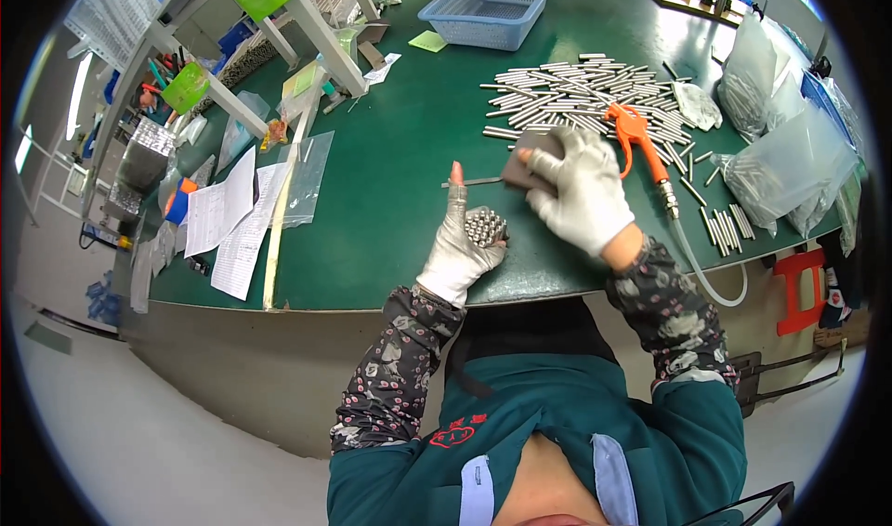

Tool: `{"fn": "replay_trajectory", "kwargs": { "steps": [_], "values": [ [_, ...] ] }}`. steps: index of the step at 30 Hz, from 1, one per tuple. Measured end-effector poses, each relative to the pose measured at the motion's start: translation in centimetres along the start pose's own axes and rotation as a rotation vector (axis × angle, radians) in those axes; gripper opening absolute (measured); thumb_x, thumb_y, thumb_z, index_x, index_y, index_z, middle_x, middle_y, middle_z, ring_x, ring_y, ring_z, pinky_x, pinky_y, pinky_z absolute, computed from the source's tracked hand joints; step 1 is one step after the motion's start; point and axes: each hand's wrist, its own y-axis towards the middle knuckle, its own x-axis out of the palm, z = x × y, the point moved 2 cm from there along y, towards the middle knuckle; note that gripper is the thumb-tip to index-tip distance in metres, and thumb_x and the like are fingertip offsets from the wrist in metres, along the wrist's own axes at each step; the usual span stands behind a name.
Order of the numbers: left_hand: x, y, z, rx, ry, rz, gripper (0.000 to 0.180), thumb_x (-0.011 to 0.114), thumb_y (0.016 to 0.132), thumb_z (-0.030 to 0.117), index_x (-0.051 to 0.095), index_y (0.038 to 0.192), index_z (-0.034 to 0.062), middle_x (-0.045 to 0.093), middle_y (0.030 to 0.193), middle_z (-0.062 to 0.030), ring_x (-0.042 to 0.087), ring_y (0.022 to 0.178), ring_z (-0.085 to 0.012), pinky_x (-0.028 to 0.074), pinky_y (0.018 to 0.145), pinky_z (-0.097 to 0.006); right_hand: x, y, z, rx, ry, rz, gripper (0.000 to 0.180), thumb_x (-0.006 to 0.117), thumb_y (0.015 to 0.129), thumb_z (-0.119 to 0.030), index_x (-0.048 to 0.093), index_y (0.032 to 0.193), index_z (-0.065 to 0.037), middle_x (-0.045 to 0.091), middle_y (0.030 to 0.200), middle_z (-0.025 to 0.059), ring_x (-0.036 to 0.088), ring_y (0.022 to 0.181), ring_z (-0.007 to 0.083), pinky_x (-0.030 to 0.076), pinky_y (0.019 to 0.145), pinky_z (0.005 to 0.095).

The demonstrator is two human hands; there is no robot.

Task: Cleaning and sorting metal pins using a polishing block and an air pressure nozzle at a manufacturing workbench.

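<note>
My left hand, in a white fingerless glove, is closed around a bundle of short metal rods with their ends facing up; its index finger points away from me. My right hand, also gloved, grips a grey pad and presses it onto a single thin rod lying on the green table. A big pile of loose metal rods is spread just beyond my right hand.
An orange air blow gun with a clear hose lies right of my hand. Clear plastic bags sit at the right edge, a blue basket far back, papers and a white frame at left.
</note>
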Motion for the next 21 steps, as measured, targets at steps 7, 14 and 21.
{"fn": "replay_trajectory", "kwargs": {
  "steps": [7, 14, 21],
  "values": [
    [0.1, -0.2, -0.2, -0.015, -0.032, -0.01, 0.112, 0.065, 0.068, -0.011, -0.005, 0.147, 0.0275, 0.057, 0.104, -0.0056, 0.057, 0.09, -0.0143, 0.052, 0.077, -0.027, 0.3, 0.3, -0.2, 0.008, 0.034, -0.011, 0.042, 0.069, 0.065, -0.023, 0.067, 0.106, -0.016, 0.052, 0.117, 0.0205, 0.049, 0.107, 0.0368, 0.038, 0.094, 0.0434],
    [0.3, -0.2, -0.2, -0.015, -0.255, -0.109, 0.116, 0.061, 0.068, -0.015, -0.01, 0.145, 0.0339, 0.054, 0.097, -0.0019, 0.055, 0.081, -0.0109, 0.05, 0.074, -0.024, -0.3, 0.3, 0.1, 0.018, 0.018, -0.039, 0.04, 0.067, 0.066, -0.022, 0.066, 0.105, -0.016, 0.053, 0.114, 0.0208, 0.05, 0.106, 0.0365, 0.037, 0.094, 0.045],
    [0.1, -0.4, 0.7, -0.006, -0.077, 0.009, 0.113, 0.06, 0.066, -0.014, -0.01, 0.146, 0.0248, 0.053, 0.082, 0.0018, 0.05, 0.068, -0.0061, 0.046, 0.067, -0.02, 0.8, -0.8, 0.6, 0.055, -0.113, -0.015, 0.035, 0.065, 0.069, -0.025, 0.067, 0.103, -0.018, 0.053, 0.11, 0.0149, 0.05, 0.105, 0.0305, 0.039, 0.085, 0.0407]
  ]
}}
